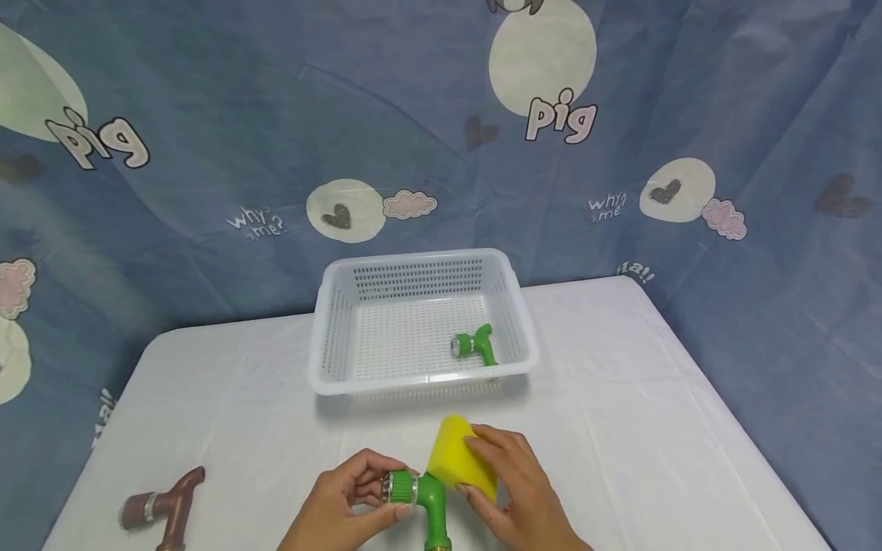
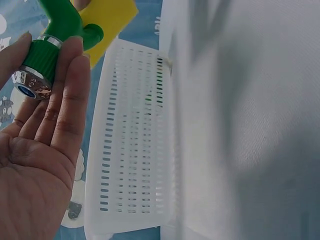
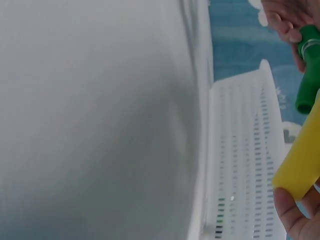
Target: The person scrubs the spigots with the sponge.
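Observation:
My left hand [image 1: 351, 497] pinches a green faucet [image 1: 434, 505] by its ribbed collar, with the thumb in front and fingers behind. The faucet's chrome end [image 2: 30, 82] points out past the fingers in the left wrist view. In my right hand [image 1: 524, 490] is a yellow sponge [image 1: 458, 459], gripped between thumb and fingers. Its lower left side is right at the top of the faucet's green body in the head view. The right wrist view shows the sponge's long edge [image 3: 300, 155] close by the faucet's spout [image 3: 306, 100].
A white perforated basket [image 1: 420, 387] stands at the back of the white-covered table [image 1: 620, 428]. Inside it, at the right, lies another green faucet [image 1: 482, 346]. A brown faucet [image 1: 168, 509] rests at the front left. Blue printed cloth [image 1: 413, 115] hangs behind the table.

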`<state>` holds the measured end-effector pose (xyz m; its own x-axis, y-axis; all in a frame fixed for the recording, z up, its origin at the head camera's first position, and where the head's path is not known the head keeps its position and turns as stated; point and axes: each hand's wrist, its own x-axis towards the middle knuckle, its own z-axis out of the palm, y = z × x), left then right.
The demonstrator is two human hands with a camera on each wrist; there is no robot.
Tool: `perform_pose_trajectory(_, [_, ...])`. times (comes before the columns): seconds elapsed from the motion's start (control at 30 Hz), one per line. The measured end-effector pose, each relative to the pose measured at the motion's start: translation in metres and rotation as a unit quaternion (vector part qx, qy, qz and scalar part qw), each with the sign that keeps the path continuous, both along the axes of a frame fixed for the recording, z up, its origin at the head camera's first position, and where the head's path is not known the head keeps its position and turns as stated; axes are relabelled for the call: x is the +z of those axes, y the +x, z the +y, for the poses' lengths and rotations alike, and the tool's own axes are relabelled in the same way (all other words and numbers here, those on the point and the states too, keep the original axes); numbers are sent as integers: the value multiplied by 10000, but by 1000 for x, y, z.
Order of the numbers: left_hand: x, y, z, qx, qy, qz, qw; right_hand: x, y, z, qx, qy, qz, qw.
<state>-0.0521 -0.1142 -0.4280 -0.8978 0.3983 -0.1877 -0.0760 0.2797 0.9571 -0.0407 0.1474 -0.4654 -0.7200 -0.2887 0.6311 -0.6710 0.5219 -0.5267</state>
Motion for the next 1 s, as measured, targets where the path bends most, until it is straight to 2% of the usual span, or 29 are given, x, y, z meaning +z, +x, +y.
perform_pose_trajectory(0.1, [0, -1, -1, 30, -8, -39, 10000, -3, -1, 4, -139, 59, 73, 9999])
perform_pose_trajectory(0.23, [0, -3, -2, 81, 2, -71, 9999, 4, 4, 5, -134, 35, -49, 9999])
perform_pose_trajectory(0.43, [-2, -3, -2, 174, 78, -143, 9997, 24, 13, -5, 532, -198, -15, 9984])
perform_pose_trajectory(0.53, [-1, -2, -2, 159, 60, -190, 9997, 28, 16, -10, 825, -211, -82, 9963])
perform_pose_trajectory(0.6, [-1, -2, -2, 144, 35, -191, 9997, 28, 17, -13, 871, -166, -205, 9959])
perform_pose_trajectory(0.67, [0, -1, -2, 140, 61, -165, 9997, 26, 17, -14, 836, -136, -220, 9962])
perform_pose_trajectory(0.8, [1, -1, -2, 142, 165, -133, 9997, 19, 11, -10, 514, -131, -279, 9982])
perform_pose_trajectory(1.0, [2, -1, -3, 173, 364, -381, 9985, 7, 0, 2, 46, -160, -205, 9997])
